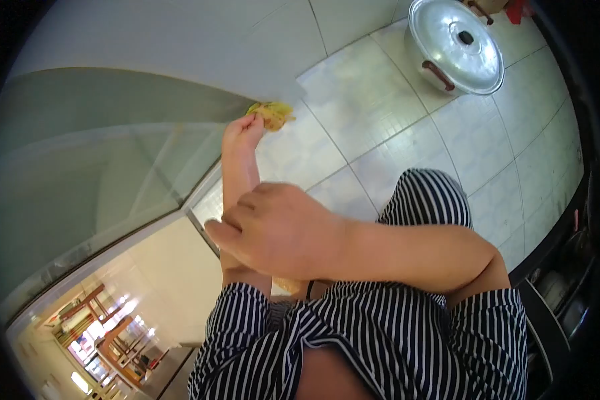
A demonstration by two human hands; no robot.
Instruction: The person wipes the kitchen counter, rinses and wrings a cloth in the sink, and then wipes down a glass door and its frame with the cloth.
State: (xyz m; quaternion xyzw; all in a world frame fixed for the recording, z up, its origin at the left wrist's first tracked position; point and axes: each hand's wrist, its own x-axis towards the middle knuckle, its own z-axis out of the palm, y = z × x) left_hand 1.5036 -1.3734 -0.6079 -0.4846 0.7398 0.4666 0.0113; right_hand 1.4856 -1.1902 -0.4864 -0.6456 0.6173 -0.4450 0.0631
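My left hand (244,131) reaches out, its fingers closed on a crumpled yellow-green wad (271,116); whether this is a rag or something leafy I cannot tell. The wad is beside the lower edge of a greenish glass panel (100,147), above pale floor tiles. My right hand (277,230) lies across my left forearm in view, back of the hand up. Its fingers are curled under and the thumb points left. Whether it touches the forearm, and what is under the fingers, is hidden.
A large lidded metal pot (447,50) with brown handles stands on the tiled floor (400,153) at the upper right. My striped knee (427,197) is below it. Wooden furniture (117,350) shows at the lower left, past the panel's frame (113,263). Dark shelving (557,293) edges the right.
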